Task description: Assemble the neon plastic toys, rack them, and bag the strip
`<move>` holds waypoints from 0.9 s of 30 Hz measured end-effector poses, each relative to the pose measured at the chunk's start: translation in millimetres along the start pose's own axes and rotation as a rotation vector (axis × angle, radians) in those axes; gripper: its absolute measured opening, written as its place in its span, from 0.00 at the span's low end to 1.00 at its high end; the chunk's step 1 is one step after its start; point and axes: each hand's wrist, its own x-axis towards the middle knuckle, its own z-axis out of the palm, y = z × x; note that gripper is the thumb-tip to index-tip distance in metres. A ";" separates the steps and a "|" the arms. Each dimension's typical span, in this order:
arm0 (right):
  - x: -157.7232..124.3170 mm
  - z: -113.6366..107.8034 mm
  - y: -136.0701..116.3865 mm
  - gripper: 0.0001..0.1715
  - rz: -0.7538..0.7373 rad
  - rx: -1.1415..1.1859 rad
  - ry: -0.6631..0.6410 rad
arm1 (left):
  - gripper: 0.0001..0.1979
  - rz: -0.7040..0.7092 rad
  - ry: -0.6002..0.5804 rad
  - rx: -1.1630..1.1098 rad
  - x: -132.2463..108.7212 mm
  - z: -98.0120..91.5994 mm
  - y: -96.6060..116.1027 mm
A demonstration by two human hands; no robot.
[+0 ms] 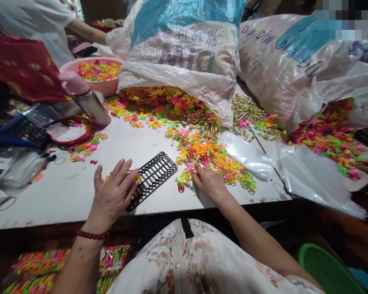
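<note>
- Fingers of the left hand (112,198) lie spread and flat, grip apart, over the left end of a black grid tray (155,175) near the front edge of the tabletop (64,192).
- Just beside the tray, the right hand (210,184) curls its fingertips into a pile of bright plastic pieces (214,157); whether its grip is clamped on one cannot be told.
- Behind the pile, more pieces spill from a big sack (184,53).
- Toward the far left corner stand a pink basin (106,86) and a flask (87,102).

tray (153,176): black grid | trinkets (213,157): neon mix | tabletop (79,192): white
</note>
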 end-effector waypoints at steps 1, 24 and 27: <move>-0.1 -1.8 2.2 0.16 -0.007 0.030 0.014 | 0.16 0.013 0.009 -0.010 -0.8 -0.1 -1.5; 76.7 34.3 -138.1 0.06 -0.534 0.850 -0.197 | 0.13 -0.030 0.060 -0.184 -3.1 4.6 -2.4; 80.4 35.7 -137.5 0.06 -0.605 0.735 -0.219 | 0.16 -0.050 0.057 -0.180 -3.4 4.1 -1.7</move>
